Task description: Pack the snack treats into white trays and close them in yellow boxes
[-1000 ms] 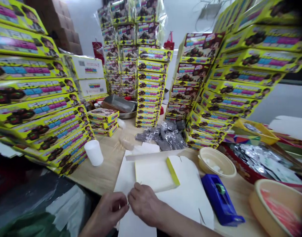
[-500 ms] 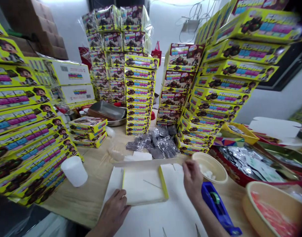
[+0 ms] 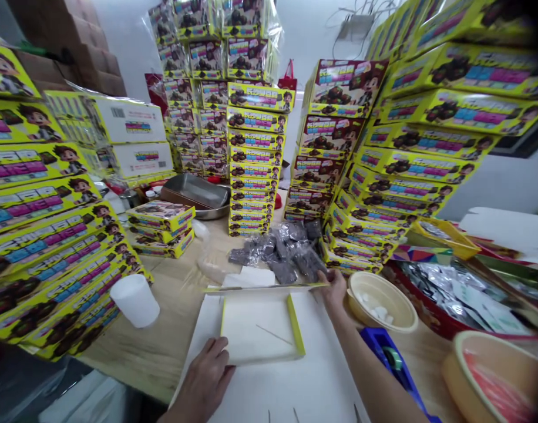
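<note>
An open white box tray with yellow edges lies on white sheets on the wooden table. A thin stick lies inside it. My left hand rests flat at the tray's near left corner, fingers stretched out. My right hand reaches forward to the near edge of a pile of dark foil packets, fingers curled at a packet by the tray's raised lid flap; whether it grips one is hidden.
Tall stacks of yellow printed boxes wall the table at left, back and right. A white cup, a beige bowl, a blue tape dispenser, a larger bowl, a metal tray and a bin of silver packets stand around.
My right hand left my left hand at the near edge, swung right, then reached forward to the dark packets. My left hand settled at the tray's corner. The view shifted.
</note>
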Motion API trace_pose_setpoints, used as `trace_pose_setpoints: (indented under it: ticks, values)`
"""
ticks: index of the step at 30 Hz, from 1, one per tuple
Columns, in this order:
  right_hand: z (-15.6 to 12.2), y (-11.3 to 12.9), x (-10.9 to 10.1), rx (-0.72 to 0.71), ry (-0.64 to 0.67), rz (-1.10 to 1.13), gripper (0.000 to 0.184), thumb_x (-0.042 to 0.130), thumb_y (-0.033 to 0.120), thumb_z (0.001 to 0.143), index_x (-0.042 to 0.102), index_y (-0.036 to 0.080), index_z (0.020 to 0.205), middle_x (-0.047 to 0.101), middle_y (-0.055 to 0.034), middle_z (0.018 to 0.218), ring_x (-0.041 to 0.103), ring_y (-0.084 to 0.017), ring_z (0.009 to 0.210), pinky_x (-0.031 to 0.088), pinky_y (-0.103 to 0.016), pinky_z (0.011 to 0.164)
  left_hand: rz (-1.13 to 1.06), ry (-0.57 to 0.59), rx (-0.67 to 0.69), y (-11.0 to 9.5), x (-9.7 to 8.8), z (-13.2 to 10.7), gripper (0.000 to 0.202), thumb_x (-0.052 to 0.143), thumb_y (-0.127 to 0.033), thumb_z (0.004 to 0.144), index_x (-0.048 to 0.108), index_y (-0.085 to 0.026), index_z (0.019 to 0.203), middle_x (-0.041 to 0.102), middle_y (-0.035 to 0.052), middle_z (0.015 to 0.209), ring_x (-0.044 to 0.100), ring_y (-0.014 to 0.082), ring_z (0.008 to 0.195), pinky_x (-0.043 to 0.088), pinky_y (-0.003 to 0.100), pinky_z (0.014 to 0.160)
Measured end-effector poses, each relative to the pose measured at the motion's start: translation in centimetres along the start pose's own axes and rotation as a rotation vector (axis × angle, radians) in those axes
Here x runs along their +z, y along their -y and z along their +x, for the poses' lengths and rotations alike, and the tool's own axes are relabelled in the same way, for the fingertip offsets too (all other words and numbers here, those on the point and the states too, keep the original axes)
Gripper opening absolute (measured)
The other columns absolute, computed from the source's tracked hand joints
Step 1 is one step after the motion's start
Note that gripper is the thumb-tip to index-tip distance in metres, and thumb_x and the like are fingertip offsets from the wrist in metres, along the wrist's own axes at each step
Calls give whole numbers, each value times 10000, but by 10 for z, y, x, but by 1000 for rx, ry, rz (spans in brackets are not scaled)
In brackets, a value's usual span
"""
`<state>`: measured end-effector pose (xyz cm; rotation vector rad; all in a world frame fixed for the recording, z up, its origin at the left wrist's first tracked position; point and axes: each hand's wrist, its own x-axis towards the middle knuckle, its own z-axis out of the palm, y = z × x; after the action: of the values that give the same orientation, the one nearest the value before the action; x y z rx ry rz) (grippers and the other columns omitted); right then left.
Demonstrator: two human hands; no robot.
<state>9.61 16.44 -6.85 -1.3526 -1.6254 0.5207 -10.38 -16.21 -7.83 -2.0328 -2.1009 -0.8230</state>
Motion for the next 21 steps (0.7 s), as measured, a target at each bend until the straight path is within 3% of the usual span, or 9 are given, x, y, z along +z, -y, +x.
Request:
trace_pose_setpoints:
  ticks: [3, 7, 9, 11, 14, 16, 18, 20, 21]
  values:
    - [-17, 7, -49, -46, -132, 73, 372, 486, 518, 774, 508, 160, 874, 561, -33, 736, 522, -164, 623, 420, -274, 581, 12, 5, 4, 2, 0, 0, 143, 499, -52, 779, 513, -186, 729, 595, 69, 1027, 565, 238, 903, 541, 393, 735]
    - [-55, 16, -141, -27, -226, 81, 389, 616, 491, 739, 544, 165, 937, 590, -34, 766, 547, -168, 641, 429, -268, 578, 4, 18, 6, 3, 1, 2, 143, 493, -61, 789, 516, -182, 716, 610, 70, 1019, 579, 238, 899, 547, 401, 744]
    - [-75, 22, -178, 61, -144, 135, 410, 664, 487, 704, 563, 176, 951, 607, -35, 774, 560, -176, 659, 437, -266, 575, 7, 12, 19, 2, 1, 3, 113, 497, -79, 794, 540, -178, 760, 604, 82, 1091, 586, 239, 921, 547, 398, 765]
    - [-90, 31, -196, 159, 41, 243, 406, 690, 481, 683, 578, 186, 939, 616, -33, 763, 572, -182, 662, 441, -261, 556, 13, -21, 44, 0, -3, 2, 153, 527, -135, 802, 569, -167, 946, 541, 116, 1237, 577, 250, 1008, 541, 382, 809]
    - [-104, 47, -175, 203, 371, 346, 370, 707, 455, 673, 584, 183, 890, 591, -15, 664, 565, -177, 617, 422, -247, 503, 19, -234, 18, 3, -27, -1, 342, 568, -233, 820, 512, -141, 1145, 523, 156, 1253, 560, 243, 1080, 521, 334, 855]
    - [-110, 57, -138, 157, 525, 366, 358, 695, 459, 680, 568, 177, 860, 562, 0, 611, 524, -155, 546, 376, -234, 451, 55, -453, -69, 15, -56, 0, 234, 568, -242, 833, 553, -155, 1049, 607, 121, 1066, 595, 213, 989, 515, 309, 838]
    - [-117, 66, -94, 84, 621, 360, 350, 650, 475, 710, 536, 180, 860, 552, 7, 600, 497, -145, 507, 349, -233, 433, 152, -601, -190, 36, -93, 3, 132, 564, -253, 834, 581, -169, 935, 616, 88, 936, 601, 201, 900, 503, 319, 826]
    - [-124, 72, -55, -23, 687, 253, 312, 582, 449, 759, 505, 192, 917, 566, 5, 614, 521, -163, 522, 376, -251, 464, 297, -612, -314, 64, -132, 10, 168, 558, -307, 827, 595, -166, 911, 602, 99, 969, 575, 229, 938, 473, 363, 864]
    - [-126, 74, -40, -101, 696, 138, 276, 545, 410, 786, 496, 197, 955, 576, 0, 627, 543, -180, 547, 397, -269, 494, 369, -558, -361, 78, -150, 15, 209, 555, -327, 818, 600, -159, 934, 594, 112, 1020, 553, 251, 990, 450, 384, 892]
